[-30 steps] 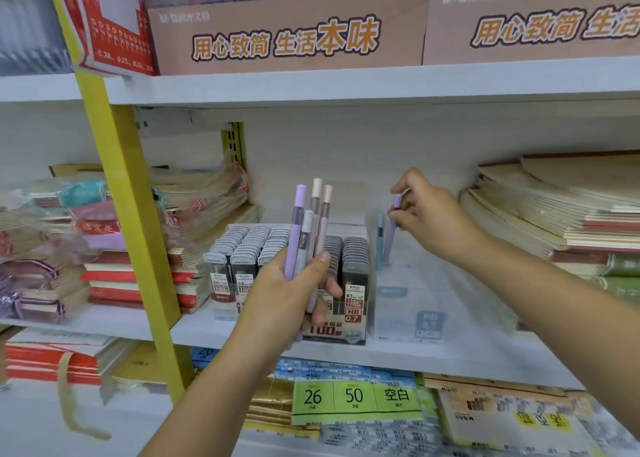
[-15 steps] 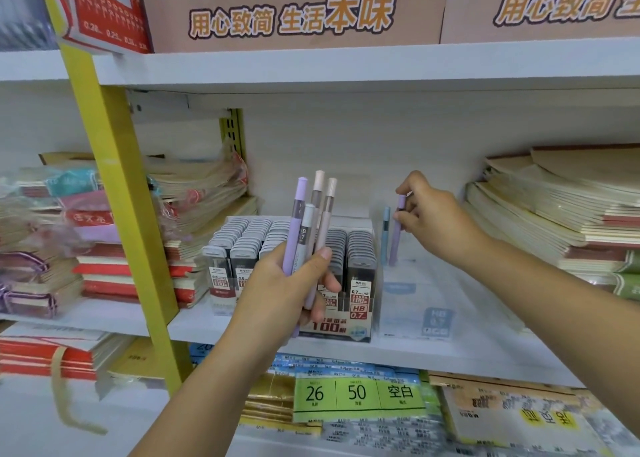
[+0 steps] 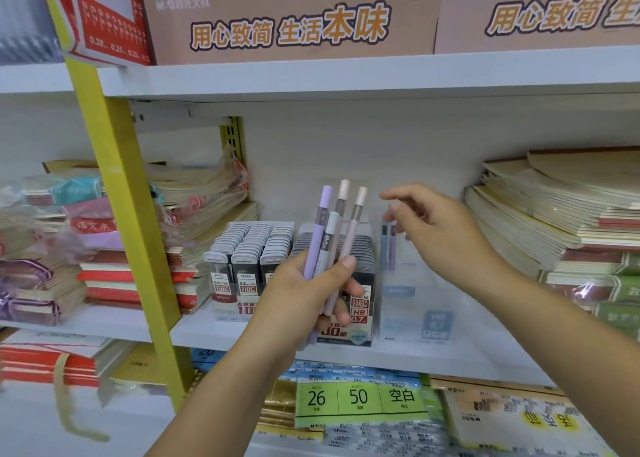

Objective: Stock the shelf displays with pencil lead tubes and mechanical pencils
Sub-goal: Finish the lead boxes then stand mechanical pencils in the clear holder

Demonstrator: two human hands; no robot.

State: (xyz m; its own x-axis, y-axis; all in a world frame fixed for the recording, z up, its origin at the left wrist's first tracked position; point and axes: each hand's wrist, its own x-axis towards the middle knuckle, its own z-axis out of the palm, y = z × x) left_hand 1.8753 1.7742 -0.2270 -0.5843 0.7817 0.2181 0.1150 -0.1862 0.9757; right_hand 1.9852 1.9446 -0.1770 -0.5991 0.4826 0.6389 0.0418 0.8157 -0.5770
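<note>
Left hand [image 3: 304, 294] grips four pastel mechanical pencils [image 3: 325, 238]. Right hand [image 3: 440, 224] is loose and empty, beside two upright pencils [image 3: 392, 249] in a clear plastic box [image 3: 415, 307].

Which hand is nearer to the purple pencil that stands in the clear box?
Right. The right hand hovers just right of the purple pencil, close to its top. The left hand is further left, gripping a bunch of pencils.

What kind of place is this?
Probably a stationery shop: a white metal shelf holds stacked paper notebooks, display boxes of grey-capped pencil lead tubes, and the left hand grips pastel mechanical pencils.
</note>
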